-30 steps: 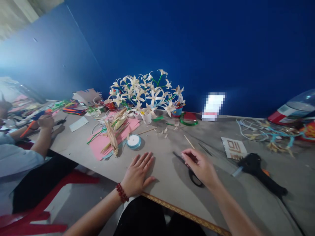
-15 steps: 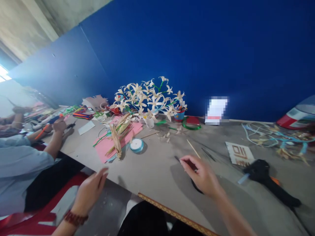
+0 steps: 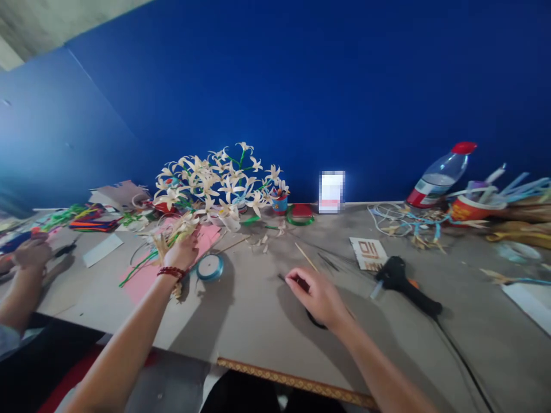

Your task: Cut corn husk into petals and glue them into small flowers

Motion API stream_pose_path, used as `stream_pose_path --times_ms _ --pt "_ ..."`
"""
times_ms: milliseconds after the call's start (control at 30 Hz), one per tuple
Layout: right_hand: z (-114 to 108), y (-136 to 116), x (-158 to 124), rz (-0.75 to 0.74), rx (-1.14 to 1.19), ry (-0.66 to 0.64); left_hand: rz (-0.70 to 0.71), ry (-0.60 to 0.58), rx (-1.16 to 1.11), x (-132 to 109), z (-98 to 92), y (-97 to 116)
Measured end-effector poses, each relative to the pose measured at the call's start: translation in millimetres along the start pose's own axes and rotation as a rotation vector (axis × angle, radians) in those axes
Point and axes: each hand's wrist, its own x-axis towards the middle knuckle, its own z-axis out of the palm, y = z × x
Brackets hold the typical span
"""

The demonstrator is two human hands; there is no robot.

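matt pink paper (image 3: 140, 278), glossy clear plastic bottle (image 3: 445, 172)

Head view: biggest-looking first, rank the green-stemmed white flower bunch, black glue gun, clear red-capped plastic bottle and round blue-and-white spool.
1. Flower bunch
2. Glue gun and bottle: too alike to rank; the gun is nearer the camera
3. Spool

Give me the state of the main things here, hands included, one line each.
Left hand, at the dried husks, fingers partly hidden
Right hand, curled over the scissors, grip unclear
Scissors, mostly hidden, open or shut unclear
Dried husks, loosely heaped
Pink paper, partly covered
Ribbon spool, lying flat
Flowers, petals spread open
Bottle, red cap on
Glue gun, lying on the table
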Motion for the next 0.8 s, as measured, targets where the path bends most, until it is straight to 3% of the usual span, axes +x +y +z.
stream_pose_path --times_ms 133,167,267,367,467,533,667,800 --pt "3 -5 -3 0.006 0.022 -0.029 -0.014 0.016 -0.181 -36 -8.1 6" --pt "5 -7 -3 0.013 0.049 -0.04 0.018 -0.025 -0.475 -50 -6.7 15" --pt "12 -10 -4 0.082 0.228 -0.114 0.064 -0.355 -1.113 -89 5.8 60" --pt "19 -11 -3 0.197 0.525 -0.223 0.079 -0.556 -1.382 -111 21.9 111" --pt "21 -6 -1 0.29 0.741 -0.233 0.08 -0.549 -1.491 -113 33.0 147" --pt "20 -2 1 0.31 0.747 -0.152 0.074 -0.513 -1.512 -110 37.3 161" --pt "16 1 2 0.268 0.622 -0.003 0.088 -0.518 -1.539 -107 42.0 170" --pt "14 -2 1 0.336 0.741 -0.06 0.016 -0.675 -1.633 -110 43.6 167"
